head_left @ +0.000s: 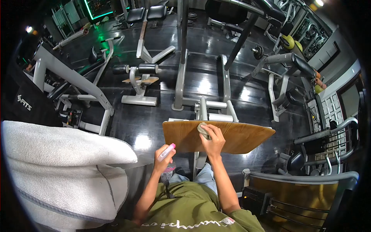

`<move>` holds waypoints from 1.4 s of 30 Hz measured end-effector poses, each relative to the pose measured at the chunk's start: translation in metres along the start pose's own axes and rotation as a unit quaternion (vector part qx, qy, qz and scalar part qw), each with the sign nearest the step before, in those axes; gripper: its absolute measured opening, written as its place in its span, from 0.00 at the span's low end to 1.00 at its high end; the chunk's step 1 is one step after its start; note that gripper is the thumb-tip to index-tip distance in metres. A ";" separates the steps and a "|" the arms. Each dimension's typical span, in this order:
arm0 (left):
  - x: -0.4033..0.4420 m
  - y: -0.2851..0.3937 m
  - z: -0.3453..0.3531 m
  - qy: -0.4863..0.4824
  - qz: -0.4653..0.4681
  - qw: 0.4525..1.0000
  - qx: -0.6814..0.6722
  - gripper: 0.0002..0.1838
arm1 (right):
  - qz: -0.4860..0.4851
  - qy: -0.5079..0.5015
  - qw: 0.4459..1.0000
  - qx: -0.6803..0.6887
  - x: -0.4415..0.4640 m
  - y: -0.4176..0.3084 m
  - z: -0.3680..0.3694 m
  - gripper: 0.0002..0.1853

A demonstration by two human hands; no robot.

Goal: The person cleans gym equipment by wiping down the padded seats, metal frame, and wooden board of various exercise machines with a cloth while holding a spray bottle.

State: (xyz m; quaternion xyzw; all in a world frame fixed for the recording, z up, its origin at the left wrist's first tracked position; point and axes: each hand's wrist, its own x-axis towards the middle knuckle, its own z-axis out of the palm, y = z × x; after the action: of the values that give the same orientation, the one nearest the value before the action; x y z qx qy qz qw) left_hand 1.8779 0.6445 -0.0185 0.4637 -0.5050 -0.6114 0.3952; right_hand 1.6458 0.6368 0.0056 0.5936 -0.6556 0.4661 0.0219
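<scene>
A wooden board (244, 136) with brown grain, part of a grey-framed gym machine, lies just in front of me. My right hand (215, 143) presses a bunched, light-coloured cloth (203, 130) against its upper surface, left of the middle. To the left of the board, my left hand (160, 157) is wrapped round a spray bottle (167, 152) with a whitish head and a pink tip. The bottle's clear lower part hangs below that hand, above my leg.
A thick white towel (62, 150) hangs close at my left. The machine's grey uprights (181, 83) rise behind the board. A low padded-roller machine (139, 99) stands ahead left, and a curved machine rail (305, 178) is close on my right.
</scene>
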 end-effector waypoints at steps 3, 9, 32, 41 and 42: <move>-0.005 -0.006 -0.006 -0.009 -0.020 1.000 0.007 0.08 | 0.039 0.044 0.997 0.041 -0.007 -0.012 0.025 0.23; -0.006 -0.002 -0.006 -0.002 -0.030 0.999 0.017 0.07 | 0.032 -0.010 0.997 0.070 -0.021 -0.040 0.063 0.23; 0.001 0.011 0.000 -0.016 -0.005 1.000 -0.002 0.07 | 0.012 0.029 0.999 -0.026 -0.010 0.021 -0.019 0.24; 0.001 0.019 0.005 -0.054 -0.003 0.998 -0.012 0.07 | 0.057 0.034 0.997 0.028 -0.010 -0.015 0.021 0.22; 0.004 0.022 0.008 -0.057 -0.005 0.998 -0.010 0.07 | 0.049 0.000 0.998 0.039 -0.016 -0.019 0.029 0.21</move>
State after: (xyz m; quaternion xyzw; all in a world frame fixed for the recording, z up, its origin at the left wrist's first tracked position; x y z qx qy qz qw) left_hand 1.8696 0.6390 0.0027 0.4267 -0.5179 -0.6438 0.3678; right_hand 1.6812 0.6326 -0.0088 0.5610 -0.6655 0.4917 -0.0243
